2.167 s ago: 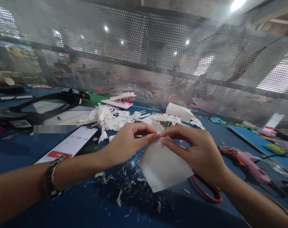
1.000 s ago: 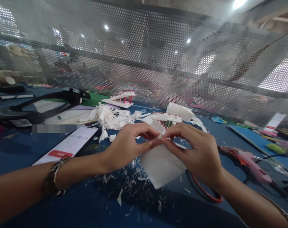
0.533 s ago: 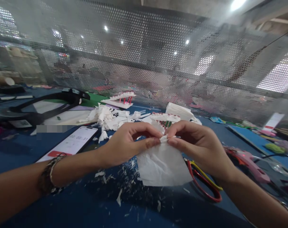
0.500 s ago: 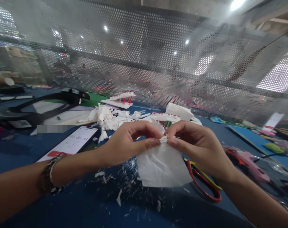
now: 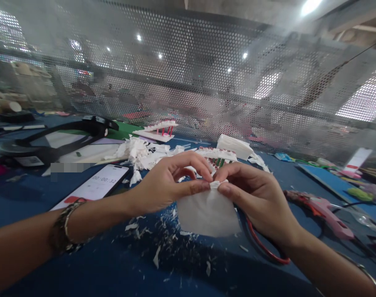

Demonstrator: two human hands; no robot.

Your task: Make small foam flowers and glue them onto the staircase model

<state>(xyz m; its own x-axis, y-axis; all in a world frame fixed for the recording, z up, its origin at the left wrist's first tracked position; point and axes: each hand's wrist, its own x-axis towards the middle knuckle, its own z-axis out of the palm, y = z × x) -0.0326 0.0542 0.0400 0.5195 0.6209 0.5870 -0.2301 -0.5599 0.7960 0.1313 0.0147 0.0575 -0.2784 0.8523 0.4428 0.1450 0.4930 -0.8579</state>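
My left hand [image 5: 167, 185] and my right hand [image 5: 256, 198] meet in the middle of the view, each pinching the top edge of a white tissue sheet [image 5: 206, 212]. The sheet hangs down from the fingertips just above the blue table [image 5: 82, 255], its top gathered into a small bunch between thumbs and forefingers. A bracelet sits on my left wrist. Under my right hand lie red-handled scissors [image 5: 265, 251], partly hidden by the hand.
A phone [image 5: 96, 185] showing a timer lies at left. Behind the hands are a pile of torn tissue [image 5: 141, 152], a stack of tissue [image 5: 234, 146] and small white models with red posts [image 5: 158, 130]. A pink glue gun [image 5: 324, 214] lies right. Paper scraps litter the table. A perforated screen [image 5: 188, 82] stands behind.
The tissue's top edge has been gathered tighter between my fingertips and the sheet hangs shorter and narrower. Both hands stay together in almost the same place.
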